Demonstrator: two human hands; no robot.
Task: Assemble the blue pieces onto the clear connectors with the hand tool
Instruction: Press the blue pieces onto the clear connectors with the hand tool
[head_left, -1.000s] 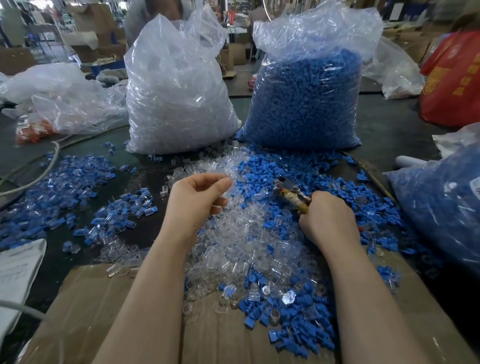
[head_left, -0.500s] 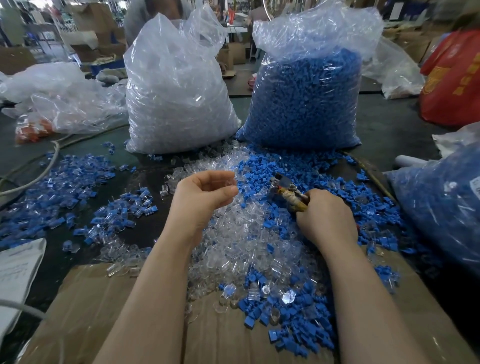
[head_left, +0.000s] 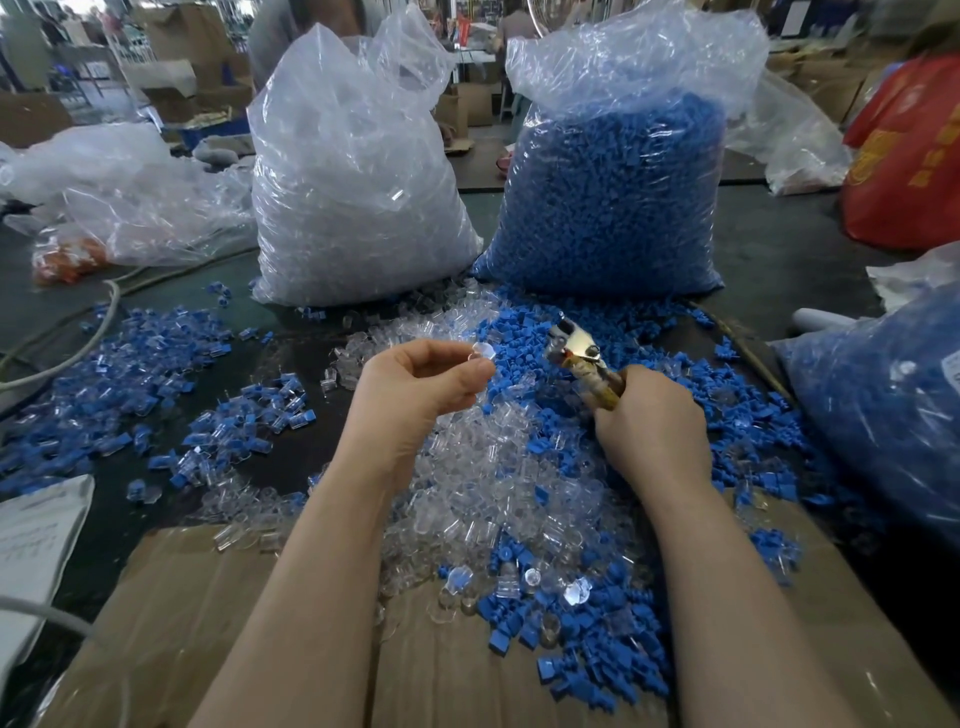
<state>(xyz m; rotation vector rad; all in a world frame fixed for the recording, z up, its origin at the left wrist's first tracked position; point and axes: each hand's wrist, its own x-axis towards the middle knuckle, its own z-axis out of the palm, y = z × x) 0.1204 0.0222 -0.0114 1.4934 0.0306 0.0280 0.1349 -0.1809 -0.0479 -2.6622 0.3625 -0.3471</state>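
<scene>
Glossy crinkled plastic bags (head_left: 358, 171) at upper centre, matt brown cardboard (head_left: 197, 623) below, and shiny metal (glinting at its head) on the hand tool (head_left: 574, 345).

Hardly any writing can be made out. The red bag (head_left: 906, 150), well beyond and to the right of the fingers (head_left: 631, 382) of the right hand, bears large yellow characters, cut off by the frame edge and too blurred to read. The white paper sheet (head_left: 36, 545), far left of the left hand's fingers (head_left: 457, 371), carries faint grey lines of print, illegible. A white label (head_left: 950, 371) on the blue-filled bag at far right shows no readable text.
</scene>
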